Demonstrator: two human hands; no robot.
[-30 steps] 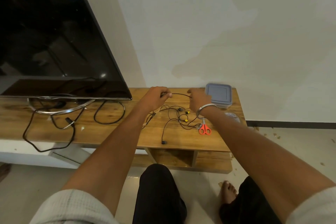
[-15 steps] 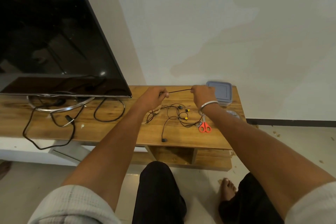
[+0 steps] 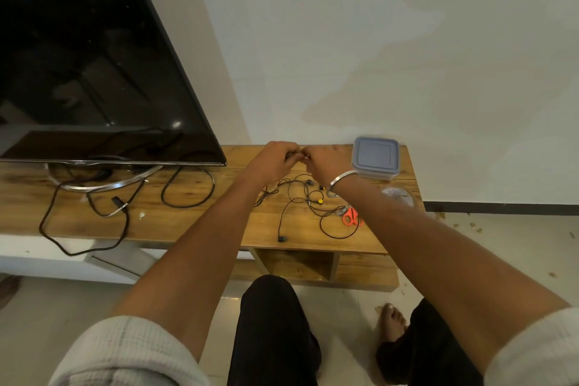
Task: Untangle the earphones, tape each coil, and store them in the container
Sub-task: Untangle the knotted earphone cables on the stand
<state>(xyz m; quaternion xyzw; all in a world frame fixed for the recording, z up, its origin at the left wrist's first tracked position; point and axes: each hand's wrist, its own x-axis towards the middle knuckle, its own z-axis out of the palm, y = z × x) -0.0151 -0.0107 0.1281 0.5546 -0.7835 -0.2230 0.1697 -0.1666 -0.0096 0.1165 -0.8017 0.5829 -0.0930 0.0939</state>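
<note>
**A:** Head view: what are the hands doing above the wooden worktop (image 3: 200, 216)?

**B:** The left hand (image 3: 272, 162) and right hand (image 3: 326, 164) meet knuckle to knuckle, fingers curled and pinching a thin black cord of the earphones (image 3: 308, 200) between them. The rest of the cord trails down in loose loops onto the grained wood, yellow ear tips showing, a small dark plug near the front edge.

**A:** And the container?

**B:** The container (image 3: 376, 158), a square translucent plastic box with a grey-blue lid on, sits at the worktop's far right corner, just beside the right hand. A metal bangle (image 3: 340, 180) rings that wrist.

**A:** What else?

**B:** Orange-handled scissors (image 3: 351, 216) lie partly behind the right forearm; a clear tape roll (image 3: 398, 196) sits near the right edge. Left, a glossy black television (image 3: 94, 72) stands on a curved metal stand, thick black cables (image 3: 188, 185) looping below.
</note>
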